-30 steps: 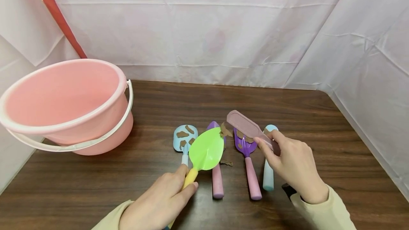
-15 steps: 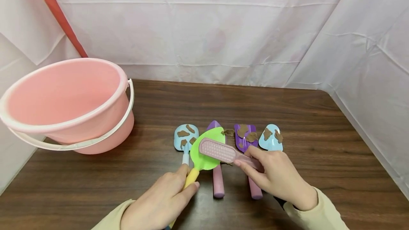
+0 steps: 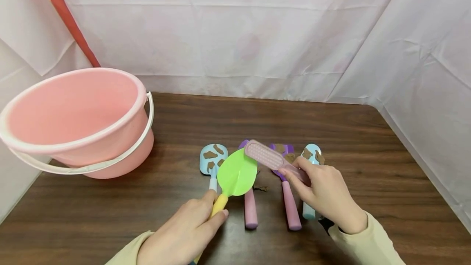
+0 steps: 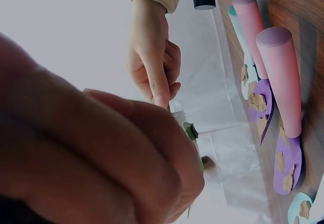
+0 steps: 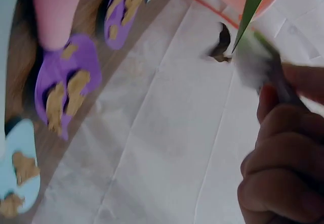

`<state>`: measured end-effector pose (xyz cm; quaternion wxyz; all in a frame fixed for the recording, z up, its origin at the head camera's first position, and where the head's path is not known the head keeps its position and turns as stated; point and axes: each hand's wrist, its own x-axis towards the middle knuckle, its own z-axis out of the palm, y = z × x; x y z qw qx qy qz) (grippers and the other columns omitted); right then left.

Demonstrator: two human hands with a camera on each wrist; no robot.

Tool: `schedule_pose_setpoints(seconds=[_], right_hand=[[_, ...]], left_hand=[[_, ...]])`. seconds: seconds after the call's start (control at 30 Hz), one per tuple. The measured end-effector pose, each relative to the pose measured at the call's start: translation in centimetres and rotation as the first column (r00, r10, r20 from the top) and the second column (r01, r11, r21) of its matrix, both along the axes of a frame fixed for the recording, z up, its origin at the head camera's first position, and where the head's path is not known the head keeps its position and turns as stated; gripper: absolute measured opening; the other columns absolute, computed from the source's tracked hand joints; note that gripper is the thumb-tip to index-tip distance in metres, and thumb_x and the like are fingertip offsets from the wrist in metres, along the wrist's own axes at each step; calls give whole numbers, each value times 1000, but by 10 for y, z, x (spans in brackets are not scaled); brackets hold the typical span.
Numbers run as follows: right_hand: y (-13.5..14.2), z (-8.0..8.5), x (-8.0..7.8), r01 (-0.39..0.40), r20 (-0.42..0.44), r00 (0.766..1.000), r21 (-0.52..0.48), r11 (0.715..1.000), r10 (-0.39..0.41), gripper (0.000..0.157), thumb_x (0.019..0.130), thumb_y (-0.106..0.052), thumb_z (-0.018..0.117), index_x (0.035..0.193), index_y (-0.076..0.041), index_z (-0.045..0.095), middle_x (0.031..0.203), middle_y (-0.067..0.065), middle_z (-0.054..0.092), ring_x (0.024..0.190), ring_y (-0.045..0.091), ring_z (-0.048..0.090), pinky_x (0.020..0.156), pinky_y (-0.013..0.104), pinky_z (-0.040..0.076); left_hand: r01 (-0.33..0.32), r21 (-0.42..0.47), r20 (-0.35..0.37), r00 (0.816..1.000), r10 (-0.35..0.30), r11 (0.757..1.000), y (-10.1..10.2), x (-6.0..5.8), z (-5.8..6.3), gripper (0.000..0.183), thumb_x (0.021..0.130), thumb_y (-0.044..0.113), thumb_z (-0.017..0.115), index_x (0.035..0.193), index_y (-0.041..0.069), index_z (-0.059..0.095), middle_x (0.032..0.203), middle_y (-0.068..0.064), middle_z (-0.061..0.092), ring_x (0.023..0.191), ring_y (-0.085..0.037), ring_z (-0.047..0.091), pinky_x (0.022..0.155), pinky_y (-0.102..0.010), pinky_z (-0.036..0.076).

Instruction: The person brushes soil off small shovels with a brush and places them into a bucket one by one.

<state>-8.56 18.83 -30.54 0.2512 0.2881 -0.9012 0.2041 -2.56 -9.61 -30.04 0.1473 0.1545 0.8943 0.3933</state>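
My left hand [image 3: 184,228] grips the yellow handle [image 3: 219,204] of a toy shovel whose bright green blade [image 3: 237,173] is raised off the table. With my right hand [image 3: 327,193] I hold a dusty-pink brush [image 3: 264,155] by its handle; its head overlaps the blade's upper right edge. The right wrist view shows the bristle end blurred beside the green blade. A dark brown scrap [image 5: 221,44] appears near it, apparently in the air. In the left wrist view, my left fingers [image 4: 147,158] hide most of the shovel, and a brown scrap [image 4: 191,130] shows at its edge.
More toy shovels bearing brown scraps lie in a row: a light blue one [image 3: 203,167], a purple one with a pink handle [image 3: 251,212], another with a pink handle [image 3: 291,209], and a light blue one [image 3: 312,150]. A pink bucket [image 3: 125,156] stands left. Loose scrap [image 3: 261,188] lies between.
The brush swept left across the green blade, then back right to its upper edge. The scrap seen at that edge earlier no longer shows there in the head view. My left hand stayed put.
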Motion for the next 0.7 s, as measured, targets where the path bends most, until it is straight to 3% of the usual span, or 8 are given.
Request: schedule_pose_setpoints(seconds=[0.2,0.43,0.53,0.7], right_hand=[[5,1,-3,109,-22,994,11,994,-109,32,91,-39,62,71,-18,48,53,-18,24,46,-4,21,42,18,19],[6,1,-3,145,-5,989,9,989,-145,30,91,-33,63,72,-15,47,53,-16,24,46,-3,22,42,20,20],[5,0,-3,158,43,986,33,987,-160,28,93,-29,61,73,-15,47,52,-15,25,44,-2,23,41,21,22],[2,-3,-2,158,201,960,178,971,-193,28,96,-28,56,73,-16,47,50,-11,27,43,3,27,40,23,25]], left_hand=[[12,7,-9,1000,-11,1000,-1,1,-2,16,95,30,53,86,18,47,59,6,43,51,-5,41,50,-22,38],[15,1,-23,1000,-15,1000,-2,1,-1,16,96,30,52,87,18,47,60,6,42,52,-5,40,51,-22,38],[18,5,-24,1000,-18,1000,-2,1,0,16,96,31,52,87,18,46,60,6,42,52,-5,40,52,-22,38],[18,19,-4,1000,-18,1000,-3,2,0,18,96,33,52,88,18,46,61,6,42,52,-4,40,52,-22,38]])
